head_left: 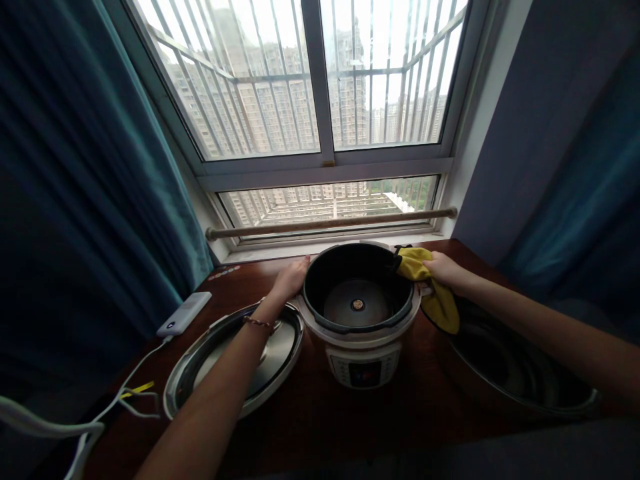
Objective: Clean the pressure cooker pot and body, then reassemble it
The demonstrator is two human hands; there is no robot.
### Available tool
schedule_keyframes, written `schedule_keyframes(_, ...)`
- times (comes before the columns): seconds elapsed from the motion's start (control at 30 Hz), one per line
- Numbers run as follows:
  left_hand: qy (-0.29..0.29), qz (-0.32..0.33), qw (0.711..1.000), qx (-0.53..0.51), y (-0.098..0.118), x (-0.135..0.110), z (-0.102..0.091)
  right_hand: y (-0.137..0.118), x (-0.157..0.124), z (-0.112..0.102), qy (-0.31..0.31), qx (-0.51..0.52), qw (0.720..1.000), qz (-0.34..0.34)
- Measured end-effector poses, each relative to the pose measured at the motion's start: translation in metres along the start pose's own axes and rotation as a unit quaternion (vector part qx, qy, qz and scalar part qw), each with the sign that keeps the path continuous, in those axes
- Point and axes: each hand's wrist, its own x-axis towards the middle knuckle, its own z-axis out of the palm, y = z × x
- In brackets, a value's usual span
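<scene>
A white electric pressure cooker (363, 347) stands open on a dark wooden table (350, 413) by the window, its black inside and heating plate showing. My left hand (291, 277) rests flat against the cooker's left rim, fingers stretched out. My right hand (443, 269) grips a yellow cloth (435, 293) at the right rim; the cloth hangs down the cooker's side. The cooker's round metal lid (280, 347) lies upturned on the table to the left, under my left forearm.
A dark inner pot (520, 373) sits on the table at the right. A white power bank (184, 313) with white cables (125, 393) lies at the left. Blue curtains hang on both sides. A wooden rod (330, 223) crosses the window sill behind the cooker.
</scene>
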Motion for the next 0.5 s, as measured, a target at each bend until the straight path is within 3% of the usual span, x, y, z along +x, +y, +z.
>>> schedule_keyframes(0.13, -0.024, 0.027, 0.999, 0.026, 0.004, 0.0, -0.001, 0.007, -0.012, -0.004, -0.003, -0.007, 1.0, 0.007)
schedule_keyframes(0.3, -0.017, -0.009, 0.998, 0.065, 0.008, -0.002, 0.001, 0.008, -0.017, -0.009, -0.021, -0.012, 0.999, 0.026)
schedule_keyframes(0.5, -0.006, -0.058, 0.994, 0.093, 0.007, -0.021, -0.003, 0.006, -0.008, -0.011, -0.05, -0.025, 0.998, 0.026)
